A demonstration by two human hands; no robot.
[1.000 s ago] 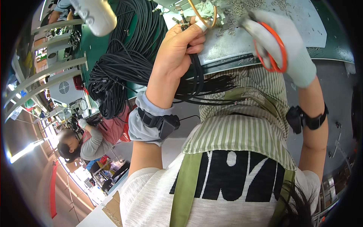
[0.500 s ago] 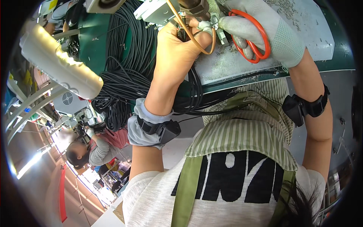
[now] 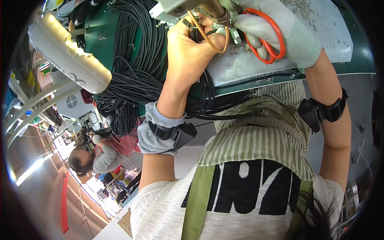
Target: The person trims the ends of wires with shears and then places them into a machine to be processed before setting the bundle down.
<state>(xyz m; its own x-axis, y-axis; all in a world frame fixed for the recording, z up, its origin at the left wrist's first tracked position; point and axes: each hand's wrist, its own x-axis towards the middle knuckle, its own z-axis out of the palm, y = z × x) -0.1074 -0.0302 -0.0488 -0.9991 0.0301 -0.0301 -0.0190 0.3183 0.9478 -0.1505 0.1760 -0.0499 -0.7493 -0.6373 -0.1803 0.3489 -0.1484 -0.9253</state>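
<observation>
My left hand, bare, is closed at the top middle, its fingertips pinched round a black cable that trails down below the hand. The cable's gripped end is mostly hidden by the fingers. My right hand wears a pale knit glove and is closed on a pair of scissors with red loop handles; the blades are hidden. The two hands' fingertips are near each other beneath a metal machine part. A curved orange-brown tube passes in front of my left thumb.
Thick coils of black cable lie on the green table to the left. Many small metal scraps lie on the white sheet. A lit lamp juts in at the left. Another person works farther off.
The view has shifted slightly, so the lamp and machine part appear moved rightward. My left hand stays pinched on the cable. My right hand still holds the scissors, slightly higher.
</observation>
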